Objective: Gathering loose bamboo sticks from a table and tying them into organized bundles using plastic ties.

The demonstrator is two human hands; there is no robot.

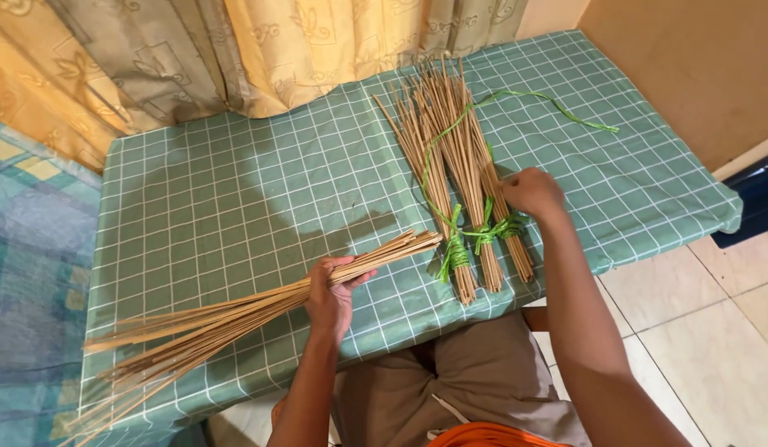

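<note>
L hand (330,300) has its fingers closed round a loose bunch of thin sticks (235,319), near the counter's (235,190) front edge. The stick tips hang past the left edge. R hand (533,193) rests on three tied stick bundles (462,178) w/ fingers curled at the green string (483,232); can't tell if it grips. Bundle ends reach the front edge. Lots of open checked cloth in the middle & back. Curtain (235,50) hangs behind.
</note>
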